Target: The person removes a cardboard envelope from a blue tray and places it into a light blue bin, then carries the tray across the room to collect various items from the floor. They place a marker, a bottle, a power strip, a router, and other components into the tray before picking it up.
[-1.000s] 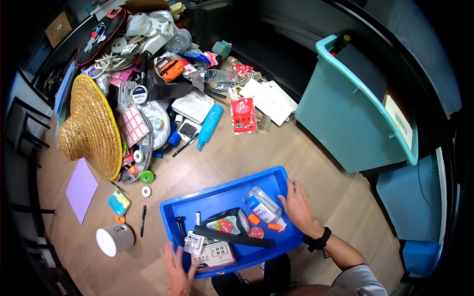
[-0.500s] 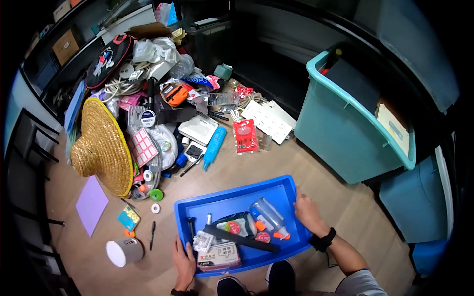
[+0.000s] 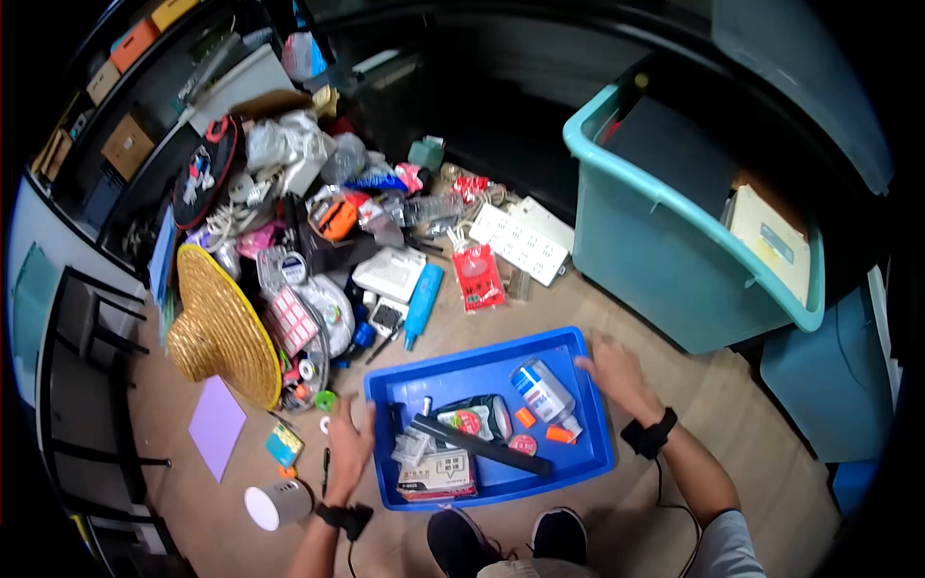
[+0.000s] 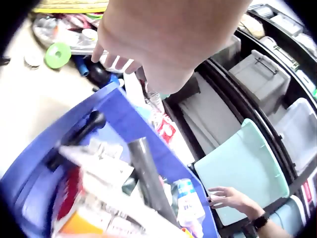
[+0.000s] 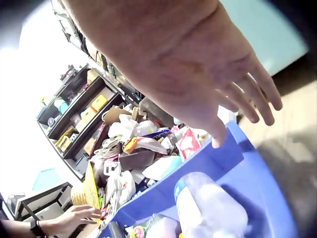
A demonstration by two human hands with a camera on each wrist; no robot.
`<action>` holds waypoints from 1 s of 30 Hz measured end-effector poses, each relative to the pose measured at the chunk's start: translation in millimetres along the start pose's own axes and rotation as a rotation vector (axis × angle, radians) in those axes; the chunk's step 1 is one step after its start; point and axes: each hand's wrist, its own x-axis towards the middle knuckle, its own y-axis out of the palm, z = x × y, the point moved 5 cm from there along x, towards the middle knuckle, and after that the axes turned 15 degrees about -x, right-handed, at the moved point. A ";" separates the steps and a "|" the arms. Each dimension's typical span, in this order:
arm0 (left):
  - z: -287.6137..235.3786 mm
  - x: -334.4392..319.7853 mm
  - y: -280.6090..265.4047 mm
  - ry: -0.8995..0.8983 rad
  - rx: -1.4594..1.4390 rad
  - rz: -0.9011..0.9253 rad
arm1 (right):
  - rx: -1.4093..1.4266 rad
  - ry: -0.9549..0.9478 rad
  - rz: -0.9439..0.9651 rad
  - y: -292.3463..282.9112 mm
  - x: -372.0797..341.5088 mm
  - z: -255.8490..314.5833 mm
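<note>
While the blue tray (image 3: 453,371) sits on the floor (image 3: 699,395) ahead of the shoes (image 3: 456,541), we no longer grip its ends: left hand (image 3: 350,448) and right hand (image 3: 620,374) are empty, fingers extended, right-side contact unclear, so positioning looks done. Tray's smooth, rectangular plastic; inside we have a clear bottle (image 3: 542,391), slim dark tube (image 3: 482,446), boxy carton (image 3: 438,475).

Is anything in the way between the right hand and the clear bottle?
Only the blue tray's right rim, between the fingers of the right hand and the clear bottle. Nothing visible lies on top of the bottle.
</note>
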 end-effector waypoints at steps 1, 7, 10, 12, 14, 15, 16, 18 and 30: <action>-5.7 18.8 1.7 0.034 -0.022 -0.006 | 0.010 -0.016 -0.015 -8.4 12.8 4.6; -17.2 113.7 51.2 0.033 0.023 0.100 | -0.064 -0.112 -0.088 5.6 84.3 59.9; 13.6 150.8 89.4 -0.035 0.049 0.119 | 0.010 -0.048 0.094 19.0 148.0 97.5; 17.6 161.5 103.1 -0.001 0.077 0.183 | 0.191 -0.047 0.152 42.1 173.5 106.2; 20.8 171.2 117.9 0.018 0.143 0.206 | 0.095 0.067 0.149 64.2 193.8 118.2; 23.6 177.1 123.7 0.021 0.151 0.225 | 0.009 0.157 0.122 73.1 204.0 123.4; 27.8 181.6 130.2 0.019 0.178 0.260 | 0.018 0.168 0.136 79.4 211.1 129.3; 26.7 188.0 138.6 -0.029 0.208 0.276 | -0.037 0.149 0.158 83.3 216.8 134.8; 14.9 189.7 171.8 0.018 0.414 0.240 | -0.067 -0.038 0.095 99.6 220.2 147.0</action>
